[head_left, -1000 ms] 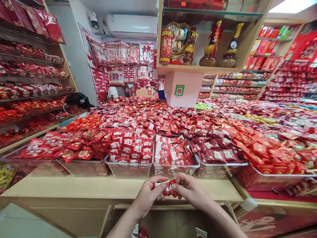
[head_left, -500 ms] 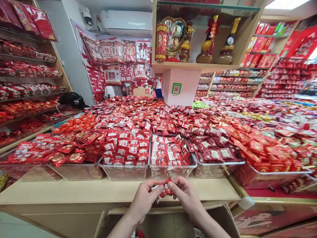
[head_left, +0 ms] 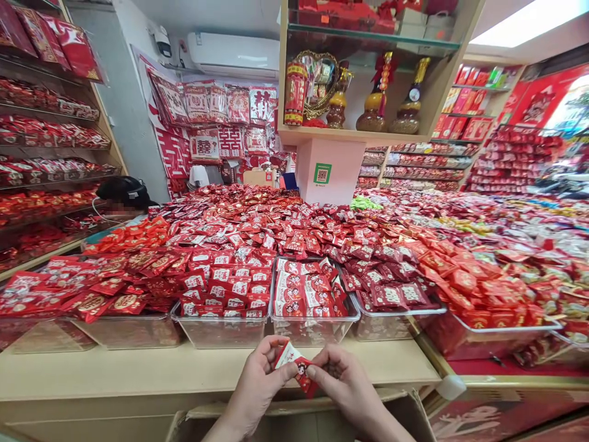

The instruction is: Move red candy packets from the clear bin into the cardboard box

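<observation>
Between my two hands is a small red and white candy packet (head_left: 302, 367) with a cartoon figure printed on it. My left hand (head_left: 263, 379) pinches its left part between thumb and fingers. On its right side, my right hand (head_left: 341, 376) grips it with thumb and curled fingers. Both hands are over the front edge of the counter, above an open cardboard box (head_left: 294, 410). Just beyond them stands a clear plastic bin (head_left: 315, 328) heaped with similar red and white packets (head_left: 294, 288).
More clear bins line the pale counter (head_left: 138, 368), among them one with dark red packets (head_left: 391, 294) and one with orange-red packets (head_left: 483, 288). A wooden display cabinet (head_left: 368, 134) overhangs the pile. At the left, a person (head_left: 124, 199) sits behind the goods.
The packet has turned in my fingers, so its white part now faces up at the left. My view has tilted up and shifted slightly right.
</observation>
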Demonstrator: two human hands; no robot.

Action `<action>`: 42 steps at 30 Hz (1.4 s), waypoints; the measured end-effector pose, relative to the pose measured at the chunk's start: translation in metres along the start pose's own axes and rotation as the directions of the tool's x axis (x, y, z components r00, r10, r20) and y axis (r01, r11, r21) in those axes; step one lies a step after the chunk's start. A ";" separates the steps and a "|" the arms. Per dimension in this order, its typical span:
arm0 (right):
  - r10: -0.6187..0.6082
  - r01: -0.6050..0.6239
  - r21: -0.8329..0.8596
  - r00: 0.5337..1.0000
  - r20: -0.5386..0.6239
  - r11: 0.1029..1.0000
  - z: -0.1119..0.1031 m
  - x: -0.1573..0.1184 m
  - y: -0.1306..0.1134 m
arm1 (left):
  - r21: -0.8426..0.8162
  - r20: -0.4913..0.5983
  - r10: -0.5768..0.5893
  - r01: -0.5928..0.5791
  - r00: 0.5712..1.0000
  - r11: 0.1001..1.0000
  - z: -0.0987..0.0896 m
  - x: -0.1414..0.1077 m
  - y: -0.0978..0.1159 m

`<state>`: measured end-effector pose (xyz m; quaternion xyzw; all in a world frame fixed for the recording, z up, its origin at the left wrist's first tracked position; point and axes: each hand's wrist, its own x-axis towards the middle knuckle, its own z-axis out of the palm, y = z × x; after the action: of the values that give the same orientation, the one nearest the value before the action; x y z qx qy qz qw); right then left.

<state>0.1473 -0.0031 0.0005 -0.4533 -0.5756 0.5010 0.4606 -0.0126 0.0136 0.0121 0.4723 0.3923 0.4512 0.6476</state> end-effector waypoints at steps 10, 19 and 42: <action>-0.157 0.108 -0.395 0.983 -0.094 0.912 -0.040 0.006 -0.050 | -0.040 -0.018 0.027 -0.028 0.999 0.999 -0.003 0.001 -0.004; -0.030 0.101 -0.380 0.982 0.188 0.919 -0.028 0.019 -0.053 | 0.014 0.134 0.058 -0.061 0.989 0.998 -0.003 -0.003 -0.007; 0.030 0.236 -0.971 0.971 0.235 -0.041 -0.081 0.153 -0.054 | 0.127 0.006 -0.009 0.008 1.000 0.992 0.001 -0.002 -0.004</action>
<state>0.1989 0.1561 0.0715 -0.5518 -0.8313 -0.0618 -0.0252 -0.0115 0.0104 0.0088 0.5124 0.4198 0.4212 0.6195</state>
